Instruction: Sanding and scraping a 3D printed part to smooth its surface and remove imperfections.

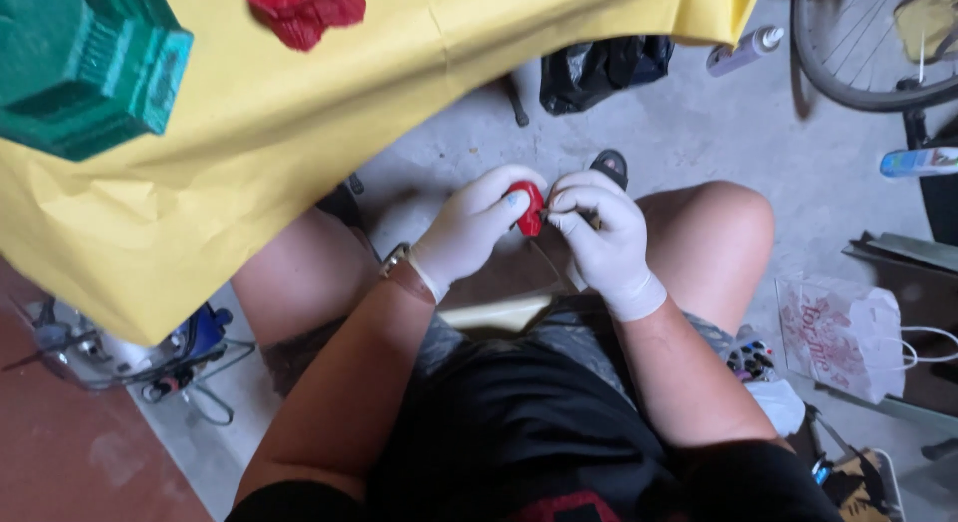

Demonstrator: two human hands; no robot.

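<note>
Both my hands wear white gloves and meet above my lap, between my bare knees. My left hand [469, 228] grips a small red piece [527, 207] with its fingertips. My right hand [602, 235] pinches at the right edge of that same piece, possibly with a thin tool that I cannot make out. A watch sits on my left wrist. On the yellow paper-covered table [299, 113] at the upper left lie a green moulded block [85, 63] and another red piece [302, 8].
A bicycle wheel [858, 53] stands at the upper right, with a spray can [743, 51] and a black bag [604, 68] on the concrete floor. A white paper bag [838, 332] is at my right. Wires and a small machine [130, 357] lie at my left.
</note>
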